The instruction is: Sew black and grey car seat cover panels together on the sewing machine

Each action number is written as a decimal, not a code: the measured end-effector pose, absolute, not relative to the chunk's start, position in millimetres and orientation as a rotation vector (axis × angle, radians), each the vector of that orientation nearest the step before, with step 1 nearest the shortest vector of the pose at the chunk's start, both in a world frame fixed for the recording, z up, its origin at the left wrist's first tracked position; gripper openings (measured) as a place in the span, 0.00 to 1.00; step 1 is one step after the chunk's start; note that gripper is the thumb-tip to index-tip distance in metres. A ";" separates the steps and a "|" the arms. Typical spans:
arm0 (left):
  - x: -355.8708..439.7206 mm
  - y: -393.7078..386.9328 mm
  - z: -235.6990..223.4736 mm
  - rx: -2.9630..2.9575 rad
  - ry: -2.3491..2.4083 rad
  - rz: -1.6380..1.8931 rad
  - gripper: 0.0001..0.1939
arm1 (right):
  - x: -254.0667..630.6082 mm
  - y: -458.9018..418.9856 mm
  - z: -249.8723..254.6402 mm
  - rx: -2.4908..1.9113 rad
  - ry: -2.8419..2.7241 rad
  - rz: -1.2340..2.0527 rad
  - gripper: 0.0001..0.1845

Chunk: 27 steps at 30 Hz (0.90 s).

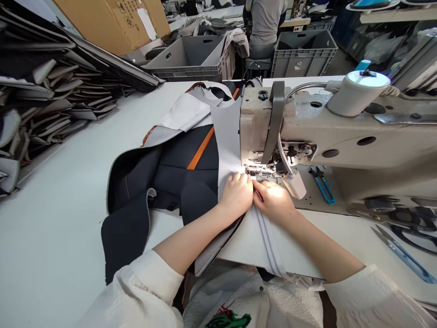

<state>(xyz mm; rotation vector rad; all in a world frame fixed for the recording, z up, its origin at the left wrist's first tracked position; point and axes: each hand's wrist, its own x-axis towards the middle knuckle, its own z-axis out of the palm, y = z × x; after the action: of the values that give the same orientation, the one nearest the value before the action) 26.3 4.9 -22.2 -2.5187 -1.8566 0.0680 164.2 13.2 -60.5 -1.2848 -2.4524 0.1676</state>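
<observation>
Just right of centre in the frame, the left hand point(238, 193) is curled closed on the edge of a dark fabric piece point(170, 152); the right hand point(275, 200) sits beside it, fingers bent, its exact hold unclear, above striped tape point(268, 241). The fabric spreads left across a white table point(58, 246). A sewing machine point(327, 123) fills the right, stacked pieces point(68, 91) the upper left; grey crates point(191, 72) and a seated person point(266, 27) are at top centre.
</observation>
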 end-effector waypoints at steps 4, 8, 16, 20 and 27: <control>29.9 -4.9 -9.0 -2.651 -1.841 0.112 0.18 | 170.4 21.2 -64.7 -1.291 -2.365 0.296 0.17; 28.5 -40.7 4.9 -2.795 -1.933 0.306 0.26 | 173.0 23.0 -69.6 -1.382 -2.249 0.408 0.11; 31.3 -46.2 4.0 -2.719 -2.002 0.618 0.33 | 174.4 16.0 -68.8 -1.242 -2.252 0.383 0.15; 32.9 -42.3 2.7 -2.730 -2.017 0.587 0.32 | 181.8 16.5 -73.5 -1.148 -2.214 0.358 0.15; 34.3 -39.3 1.3 -2.682 -2.051 0.538 0.30 | 174.9 15.1 -72.5 -1.051 -2.396 0.406 0.20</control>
<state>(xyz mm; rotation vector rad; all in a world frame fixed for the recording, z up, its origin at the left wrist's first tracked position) 34.3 -39.3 1.3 -2.6817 -2.0515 0.5376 174.9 15.1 -72.5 -1.0511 -2.3957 0.4061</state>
